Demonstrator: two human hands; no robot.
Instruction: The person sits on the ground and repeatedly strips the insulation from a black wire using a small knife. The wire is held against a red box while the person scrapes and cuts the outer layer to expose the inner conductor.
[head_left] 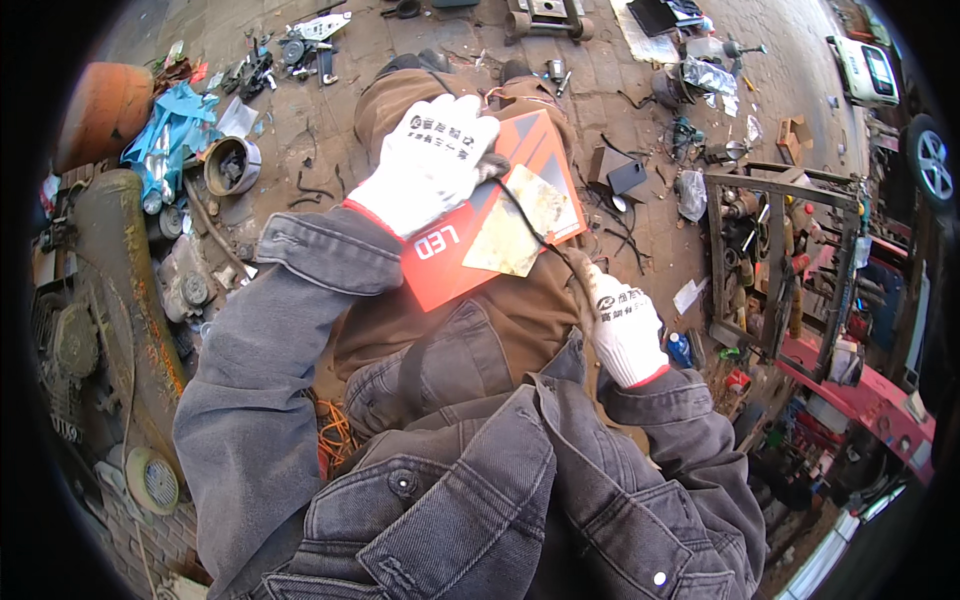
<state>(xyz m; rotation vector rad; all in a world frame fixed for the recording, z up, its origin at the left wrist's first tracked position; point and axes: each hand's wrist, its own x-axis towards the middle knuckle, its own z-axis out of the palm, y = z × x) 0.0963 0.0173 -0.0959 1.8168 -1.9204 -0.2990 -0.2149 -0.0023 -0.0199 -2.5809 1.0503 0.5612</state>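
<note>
The person's white-gloved left hand, at 11 o'clock, is grasping a black cable; the gloved right hand, at 3 o'clock, is pinching it lower down. Between them, at 12 o'clock, the cable is passing over a tan sheet lying on a red box. Farther out, a rusty frame is standing at 3 o'clock, an orange drum is resting at 10.
</note>
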